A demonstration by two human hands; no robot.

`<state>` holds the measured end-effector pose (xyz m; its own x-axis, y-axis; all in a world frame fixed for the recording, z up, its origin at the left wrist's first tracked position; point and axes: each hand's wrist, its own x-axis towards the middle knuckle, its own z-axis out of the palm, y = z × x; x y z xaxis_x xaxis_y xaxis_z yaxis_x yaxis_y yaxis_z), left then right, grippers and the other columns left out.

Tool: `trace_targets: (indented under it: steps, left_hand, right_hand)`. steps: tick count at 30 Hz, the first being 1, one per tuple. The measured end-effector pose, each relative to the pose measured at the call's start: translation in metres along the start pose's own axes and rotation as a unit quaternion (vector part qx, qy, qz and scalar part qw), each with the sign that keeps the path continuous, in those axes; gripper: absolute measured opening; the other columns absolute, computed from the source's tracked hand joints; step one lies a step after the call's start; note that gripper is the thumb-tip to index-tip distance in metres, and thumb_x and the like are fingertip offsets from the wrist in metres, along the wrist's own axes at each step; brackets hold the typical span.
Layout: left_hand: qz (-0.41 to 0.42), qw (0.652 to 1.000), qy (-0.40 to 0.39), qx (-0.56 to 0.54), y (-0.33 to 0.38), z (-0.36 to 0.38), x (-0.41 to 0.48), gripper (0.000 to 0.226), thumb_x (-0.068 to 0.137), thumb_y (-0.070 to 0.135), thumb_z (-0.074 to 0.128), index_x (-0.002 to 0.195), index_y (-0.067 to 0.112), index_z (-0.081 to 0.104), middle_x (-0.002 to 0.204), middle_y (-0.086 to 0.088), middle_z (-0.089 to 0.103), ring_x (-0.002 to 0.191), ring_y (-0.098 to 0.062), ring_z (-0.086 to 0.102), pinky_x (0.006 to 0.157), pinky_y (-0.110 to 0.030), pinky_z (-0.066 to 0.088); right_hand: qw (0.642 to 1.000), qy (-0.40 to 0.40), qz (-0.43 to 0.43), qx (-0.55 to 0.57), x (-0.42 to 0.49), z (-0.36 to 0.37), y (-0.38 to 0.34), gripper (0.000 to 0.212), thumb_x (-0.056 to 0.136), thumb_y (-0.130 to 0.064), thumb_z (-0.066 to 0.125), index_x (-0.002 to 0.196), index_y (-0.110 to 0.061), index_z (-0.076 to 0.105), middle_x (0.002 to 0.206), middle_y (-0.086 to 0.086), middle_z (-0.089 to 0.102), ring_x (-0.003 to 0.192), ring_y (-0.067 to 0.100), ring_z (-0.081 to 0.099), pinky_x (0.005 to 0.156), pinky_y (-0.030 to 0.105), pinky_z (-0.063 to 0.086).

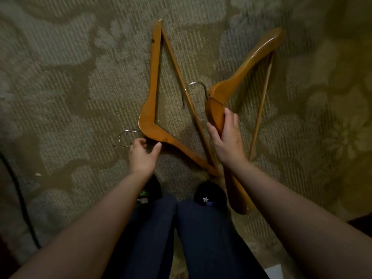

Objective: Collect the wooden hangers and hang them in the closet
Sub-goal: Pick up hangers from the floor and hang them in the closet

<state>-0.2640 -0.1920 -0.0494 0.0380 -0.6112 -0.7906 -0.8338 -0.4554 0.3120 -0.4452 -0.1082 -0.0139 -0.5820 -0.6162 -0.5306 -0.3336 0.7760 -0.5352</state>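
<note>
Two wooden hangers with metal hooks are over the patterned carpet in front of my feet. The left hanger [154,81] lies flat, its hook [125,137] pointing left. My left hand [143,156] reaches its middle bend, thumb and fingertips touching the wood on either side. The right hanger [247,67] is tilted, its lower arm passing under my wrist. My right hand [227,135] grips it just below the neck, near its hook [196,87]. The lower ends of the two hangers cross by my right foot.
Beige carpet [70,87] with a floral pattern fills the view. A dark cable [22,198] runs along the left edge. My dark trousers and dark socks [209,194] stand at the bottom centre. A white corner [273,271] shows at the lower right.
</note>
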Motion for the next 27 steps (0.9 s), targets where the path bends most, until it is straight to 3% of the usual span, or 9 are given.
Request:
trace_targets:
  steps: [5, 8, 11, 16, 21, 24, 27]
  left_hand:
    - [-0.121, 0.987, 0.034, -0.103, 0.024, 0.017, 0.017, 0.062, 0.078, 0.033, 0.073, 0.124, 0.004, 0.043, 0.127, -0.016, 0.055, 0.115, -0.031, 0.054, 0.100, -0.041, 0.043]
    - [-0.190, 0.966, 0.067, -0.162, 0.037, 0.027, 0.022, 0.080, 0.074, 0.034, 0.076, 0.136, 0.004, 0.035, 0.134, -0.017, 0.050, 0.122, -0.036, 0.050, 0.106, -0.046, 0.039]
    - [-0.231, 0.941, 0.092, -0.229, 0.041, 0.035, 0.027, 0.082, 0.073, 0.031, 0.077, 0.138, 0.008, 0.033, 0.135, -0.015, 0.050, 0.124, -0.035, 0.048, 0.107, -0.048, 0.038]
    - [-0.175, 0.936, 0.076, -0.294, 0.037, 0.034, 0.025, 0.072, 0.075, 0.028, 0.075, 0.135, 0.014, 0.038, 0.133, -0.009, 0.051, 0.121, -0.027, 0.050, 0.106, -0.047, 0.040]
    - [-0.125, 0.929, 0.018, -0.347, 0.041, 0.017, 0.003, 0.073, 0.078, 0.027, 0.072, 0.139, 0.022, 0.032, 0.130, -0.008, 0.055, 0.117, -0.026, 0.055, 0.103, -0.051, 0.042]
    - [-0.135, 0.901, -0.050, -0.409, 0.048, -0.001, -0.013, 0.054, 0.085, 0.012, 0.064, 0.133, 0.016, 0.038, 0.114, -0.009, 0.064, 0.098, -0.021, 0.065, 0.094, -0.047, 0.050]
    - [-0.128, 0.912, -0.090, -0.380, 0.054, -0.025, -0.033, 0.026, 0.090, 0.011, 0.058, 0.115, 0.010, 0.054, 0.098, -0.004, 0.067, 0.099, -0.019, 0.064, 0.095, -0.045, 0.047]
  right_hand:
    - [0.996, 0.045, 0.001, 0.077, 0.010, 0.005, -0.015, 0.061, 0.094, -0.035, 0.046, 0.144, -0.008, 0.022, 0.136, 0.011, 0.036, 0.119, 0.020, 0.043, 0.092, 0.024, 0.034]
    - [0.993, 0.042, 0.014, 0.105, 0.010, 0.010, -0.009, 0.064, 0.094, -0.036, 0.045, 0.146, -0.009, 0.019, 0.143, 0.010, 0.031, 0.129, 0.020, 0.037, 0.096, 0.020, 0.028]
    - [0.994, 0.047, 0.006, 0.099, 0.008, 0.011, -0.002, 0.063, 0.094, -0.036, 0.046, 0.145, -0.009, 0.020, 0.141, 0.010, 0.033, 0.126, 0.019, 0.039, 0.093, 0.019, 0.029]
    - [0.994, 0.049, -0.004, 0.101, 0.004, 0.008, 0.005, 0.062, 0.094, -0.035, 0.046, 0.145, -0.009, 0.021, 0.136, 0.008, 0.035, 0.111, 0.005, 0.036, 0.087, 0.016, 0.029]
    - [0.986, 0.070, 0.035, 0.144, -0.005, -0.003, 0.008, 0.060, 0.091, -0.040, 0.050, 0.141, -0.012, 0.031, 0.132, 0.006, 0.042, 0.112, 0.006, 0.038, 0.086, 0.014, 0.032]
    - [0.973, 0.082, 0.097, 0.194, -0.012, -0.020, 0.005, 0.053, 0.088, -0.041, 0.055, 0.133, -0.017, 0.039, 0.126, 0.004, 0.051, 0.114, 0.014, 0.048, 0.095, 0.030, 0.042]
    - [0.957, 0.068, 0.134, 0.248, -0.020, -0.047, -0.002, 0.043, 0.088, -0.036, 0.057, 0.124, -0.016, 0.047, 0.118, 0.006, 0.059, 0.109, 0.021, 0.057, 0.094, 0.039, 0.047]
